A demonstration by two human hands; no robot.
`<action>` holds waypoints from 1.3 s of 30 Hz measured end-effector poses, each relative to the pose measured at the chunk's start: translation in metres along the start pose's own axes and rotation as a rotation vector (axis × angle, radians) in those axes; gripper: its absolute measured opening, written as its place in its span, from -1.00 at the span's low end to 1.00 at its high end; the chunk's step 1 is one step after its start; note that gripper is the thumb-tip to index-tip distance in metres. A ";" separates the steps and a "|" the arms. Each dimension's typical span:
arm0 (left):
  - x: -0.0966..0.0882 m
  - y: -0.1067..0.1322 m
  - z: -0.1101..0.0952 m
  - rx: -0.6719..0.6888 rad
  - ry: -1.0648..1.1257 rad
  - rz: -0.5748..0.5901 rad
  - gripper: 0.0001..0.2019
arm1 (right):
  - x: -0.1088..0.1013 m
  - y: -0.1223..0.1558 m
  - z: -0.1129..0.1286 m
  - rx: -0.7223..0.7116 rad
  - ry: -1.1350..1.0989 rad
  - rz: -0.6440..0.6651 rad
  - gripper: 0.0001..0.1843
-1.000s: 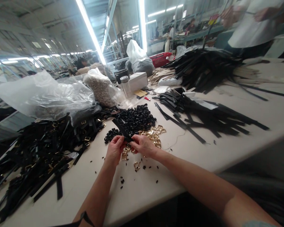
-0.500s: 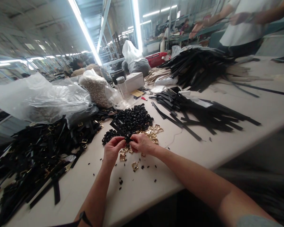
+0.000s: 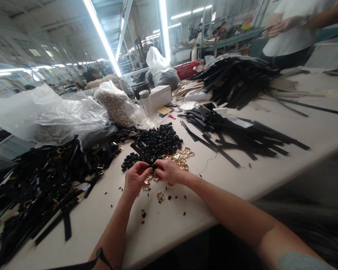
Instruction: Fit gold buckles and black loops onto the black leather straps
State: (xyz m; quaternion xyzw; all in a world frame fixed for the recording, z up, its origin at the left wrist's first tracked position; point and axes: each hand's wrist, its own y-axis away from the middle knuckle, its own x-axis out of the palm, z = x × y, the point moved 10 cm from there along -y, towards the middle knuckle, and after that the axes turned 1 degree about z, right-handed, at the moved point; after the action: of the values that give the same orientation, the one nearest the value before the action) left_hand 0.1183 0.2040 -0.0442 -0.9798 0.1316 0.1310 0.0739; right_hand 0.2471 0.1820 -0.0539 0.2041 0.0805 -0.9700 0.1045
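Observation:
My left hand [image 3: 135, 178] and my right hand [image 3: 170, 171] meet over the white table [image 3: 169, 221], both pinched on one end of a black strap [image 3: 141, 153] that runs up and to the left. Gold buckles [image 3: 182, 157] lie scattered under and just beyond my hands. A heap of small black loops [image 3: 157, 141] sits right behind them. Whether a buckle is between my fingers I cannot make out.
A big pile of black straps with buckles [image 3: 45, 180] fills the left. Loose black straps [image 3: 242, 135] lie to the right, a larger heap [image 3: 236, 77] behind. Plastic bags [image 3: 50, 112], a white box [image 3: 160, 95] and a jar [image 3: 144, 101] stand at the back. A person in white [image 3: 293, 30] works at far right.
My hands stay at the same spot on the strap, fingers shifting slightly. The person at far right has moved their arms. My head has shifted a little.

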 end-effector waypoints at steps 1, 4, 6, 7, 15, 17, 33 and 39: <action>0.001 0.001 0.000 -0.005 -0.006 0.000 -0.79 | 0.002 0.000 0.000 -0.002 -0.041 0.010 -0.86; 0.004 0.002 -0.001 -0.016 -0.061 0.015 -0.80 | 0.004 0.002 0.002 0.003 -0.132 0.036 -0.80; 0.003 0.002 -0.001 -0.027 -0.070 0.010 -0.80 | 0.005 0.004 0.005 0.003 -0.174 0.057 -0.78; 0.003 0.002 -0.001 -0.036 -0.063 0.007 -0.80 | 0.005 0.004 0.006 0.006 -0.195 0.062 -0.80; 0.015 0.006 0.005 -0.219 0.258 0.064 -0.61 | 0.002 0.001 -0.007 0.102 -0.362 -0.013 -0.81; 0.012 0.006 0.009 -0.271 0.350 0.037 -0.59 | 0.000 0.001 -0.005 0.099 -0.353 -0.029 -0.84; 0.005 0.005 0.025 -0.321 0.488 -0.131 -0.63 | -0.023 0.006 0.008 0.060 0.060 -0.208 -0.84; 0.006 0.003 0.023 -0.298 0.450 -0.014 -0.60 | -0.010 0.006 0.008 0.051 -0.129 -0.076 -0.82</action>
State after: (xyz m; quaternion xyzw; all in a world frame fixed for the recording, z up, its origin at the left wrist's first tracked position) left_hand 0.1173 0.2036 -0.0682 -0.9852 0.1174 -0.0728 -0.1013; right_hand 0.2542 0.1767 -0.0428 0.1403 0.0568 -0.9862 0.0673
